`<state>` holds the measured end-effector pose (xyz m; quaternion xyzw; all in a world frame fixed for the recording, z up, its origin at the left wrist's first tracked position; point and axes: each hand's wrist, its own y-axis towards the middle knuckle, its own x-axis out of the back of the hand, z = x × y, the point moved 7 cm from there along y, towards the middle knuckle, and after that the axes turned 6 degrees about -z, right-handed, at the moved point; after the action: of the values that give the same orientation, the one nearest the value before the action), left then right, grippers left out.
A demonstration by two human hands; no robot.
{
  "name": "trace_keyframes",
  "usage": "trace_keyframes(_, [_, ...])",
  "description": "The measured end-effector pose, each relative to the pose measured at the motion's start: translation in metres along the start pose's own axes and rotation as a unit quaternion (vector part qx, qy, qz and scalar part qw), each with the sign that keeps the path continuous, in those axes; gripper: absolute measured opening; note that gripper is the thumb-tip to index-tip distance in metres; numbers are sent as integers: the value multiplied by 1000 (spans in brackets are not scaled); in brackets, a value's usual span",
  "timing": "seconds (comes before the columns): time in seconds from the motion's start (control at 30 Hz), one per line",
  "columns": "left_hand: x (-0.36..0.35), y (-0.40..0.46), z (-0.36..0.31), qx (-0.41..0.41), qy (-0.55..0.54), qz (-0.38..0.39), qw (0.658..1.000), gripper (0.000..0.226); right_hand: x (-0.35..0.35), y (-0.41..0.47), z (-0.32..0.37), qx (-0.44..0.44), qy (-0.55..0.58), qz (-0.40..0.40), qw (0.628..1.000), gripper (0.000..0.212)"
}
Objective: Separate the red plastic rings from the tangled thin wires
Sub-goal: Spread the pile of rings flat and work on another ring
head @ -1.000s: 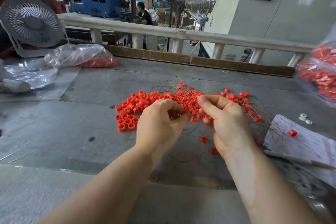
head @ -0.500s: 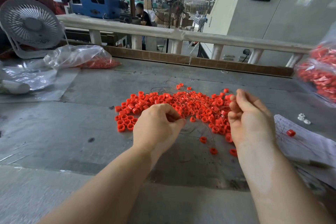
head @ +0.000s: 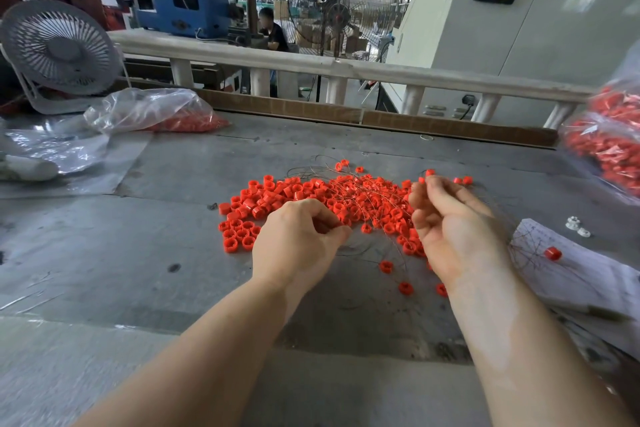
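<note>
two hands (head: pixel 298 239), two fans (head: pixel 59 45), two bags (head: pixel 152 111)

Both forearms come in bare from the lower edge, no sleeve reaching as far as can be seen; the left hand (head: pixel 298 243) wears no glove, ring or watch; the right hand (head: pixel 453 236) is likewise ungloved, wrist plain; nails short and unpainted where they show.

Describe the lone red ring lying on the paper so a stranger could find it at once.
Start at the grey table and go to the white handwritten paper sheet at its right edge, beyond the right hand. One red ring sits alone on that sheet among a few thin wires, apart from the big pile mid-table.
</note>
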<state>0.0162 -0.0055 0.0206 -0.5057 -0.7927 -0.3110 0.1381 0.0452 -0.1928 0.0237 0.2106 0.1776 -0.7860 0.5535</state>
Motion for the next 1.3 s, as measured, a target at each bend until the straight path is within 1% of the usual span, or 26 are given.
trace_keyframes(0.1, [-2,0,1,-6,0,5,1000,24,-1,0,0,5,15,3,1000,14])
trace_keyframes(0.17, [-2,0,1,-9,0,7,1000,22,4,2,4,17,30,-19,999,17])
trace_keyframes(0.3, [-2,0,1,-9,7,7,1000,23,17,7,7,17,0,-69,997,21])
trace_keyframes(0.37, [-2,0,1,-4,10,6,1000,24,20,9,7,19,11,-81,996,21])
trace_keyframes(0.5, [0,0,2,3,20,3,1000,21,17,7,8,26,83,-64,994,22])
trace_keyframes(0.57, [0,0,2,4,22,1,1000,21,12,7,4,9,91,-40,995,19])
trace_keyframes(0.63, [1,0,3,6,24,0,1000,19,6,4,-3,-21,42,-16,999,12])
trace_keyframes(0.7, [0,-1,3,6,24,0,1000,18,0,0,-13,-41,-57,10,997,12])
trace_keyframes(0.77, [0,0,2,0,26,-2,1000,16,-8,-7,-20,-31,-180,62,981,11])
trace_keyframes(0.83, [0,0,0,-12,22,-4,1000,16,-20,-17,-27,-8,-272,128,954,7])
trace_keyframes(0.9, [-1,-1,-3,-34,13,-5,999,17,-29,-25,-31,12,-312,173,934,7])
trace_keyframes(0.97, [-2,-2,-6,-59,5,-5,998,13,-33,-28,-30,34,-319,191,928,10])
trace_keyframes(1.03, [-2,-3,-8,-73,1,-12,997,11,-33,-27,-28,51,-314,180,931,15])
trace_keyframes(1.1, [-1,-2,-7,-72,-6,-20,997,11,-28,-21,-23,56,-284,139,947,17])
trace_keyframes(1.2, [0,1,-2,-43,-21,-25,999,11,-12,-9,-13,32,-169,51,984,19])
trace_keyframes(1.3, [2,5,6,-8,-40,-37,998,14,6,0,-7,6,-46,-29,999,22])
